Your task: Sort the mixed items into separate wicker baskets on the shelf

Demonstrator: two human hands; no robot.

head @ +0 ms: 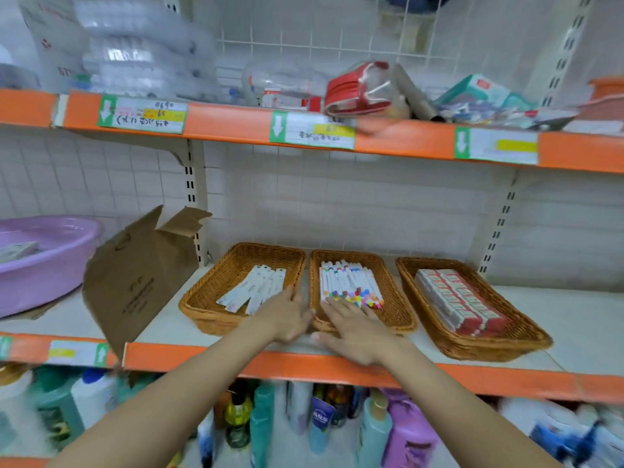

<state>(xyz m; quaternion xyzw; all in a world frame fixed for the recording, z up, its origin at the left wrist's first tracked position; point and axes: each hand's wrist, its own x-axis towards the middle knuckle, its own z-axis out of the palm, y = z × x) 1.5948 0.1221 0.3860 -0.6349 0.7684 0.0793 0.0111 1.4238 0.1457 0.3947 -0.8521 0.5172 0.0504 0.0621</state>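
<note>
Three wicker baskets stand side by side on the middle shelf. The left basket [216,282] holds a few white flat packets [253,288]. In the middle basket [395,298] lie white markers with coloured caps [351,285]. Red and white boxes [459,302] fill the right basket [506,346]. My left hand [287,315] rests with straight fingers on the near right corner of the left basket. My right hand [358,329] lies flat over the near left edge of the middle basket, fingertips near the marker caps. Neither hand holds anything.
A torn cardboard flap [138,275] leans left of the baskets, beside a purple plastic basin [44,258]. The orange shelf edge [304,363] runs below my wrists. Bottles [263,420] crowd the lower shelf; bagged goods [364,89] sit on the upper shelf.
</note>
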